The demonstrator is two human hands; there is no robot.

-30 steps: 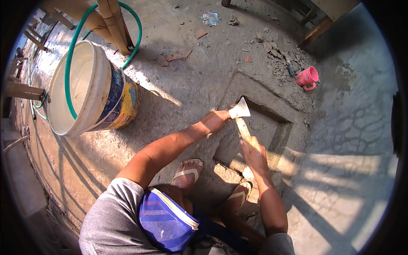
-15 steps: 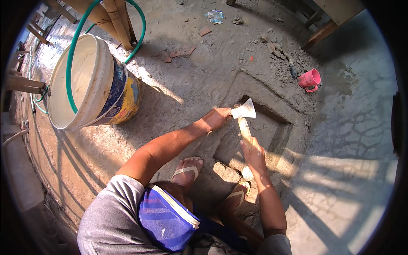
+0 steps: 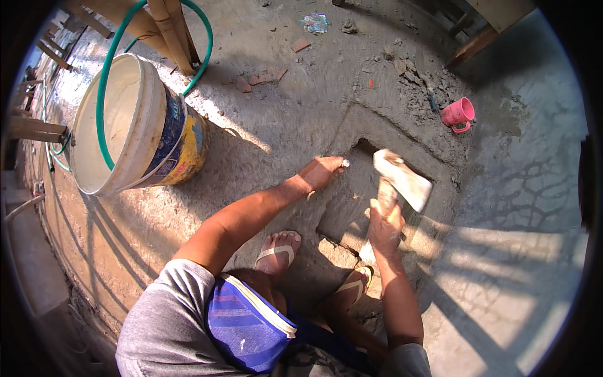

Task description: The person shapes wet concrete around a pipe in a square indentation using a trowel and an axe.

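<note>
I squat over a square recess [image 3: 352,207] in the wet grey cement floor. My right hand [image 3: 384,221] grips the handle of a trowel [image 3: 403,179], whose pale, cement-smeared blade is lifted over the recess and points away from me. My left hand [image 3: 323,171] lies flat on the raised cement edge at the recess's far left corner, a ring showing on one finger, apart from the blade. My feet in sandals [image 3: 276,251] stand at the near edge of the recess.
A large white bucket [image 3: 129,129] with a blue and yellow label stands at the left, a green hose [image 3: 110,75] running into it. A pink cup [image 3: 457,113] sits by a mortar heap at the far right. Brick chips and wooden planks lie at the back.
My left hand has let go of the trowel blade and dropped onto the cement edge to the left. The trowel blade has swung a little right and down in my right hand.
</note>
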